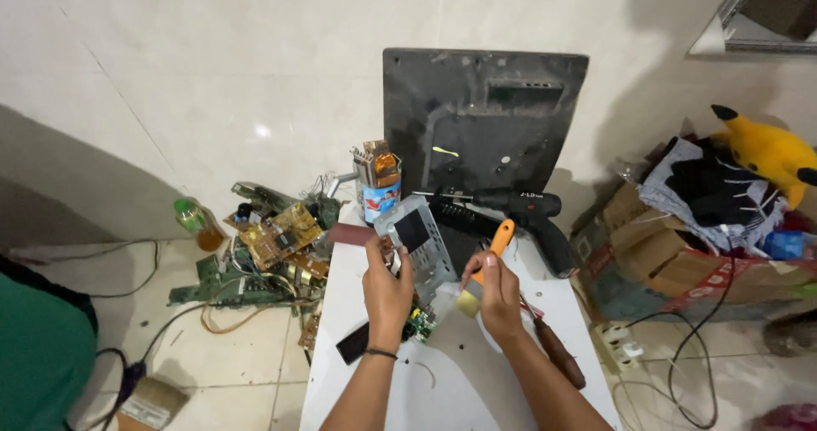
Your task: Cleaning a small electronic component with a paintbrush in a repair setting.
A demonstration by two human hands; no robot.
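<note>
Left hand (387, 291) grips a silver metal casing (417, 239), held tilted above the white table (442, 380). Right hand (498, 295), just beside, is closed round an orange-handled brush (485, 269), bristles near casing's lower edge.

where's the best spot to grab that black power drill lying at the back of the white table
Probably the drill is best taken by its handle, the thick leg that slants down toward the right edge of the white table. Come from the right and above: that side looks open, while the metal casing in the left hand and the brush in the right hand crowd its left.
</note>
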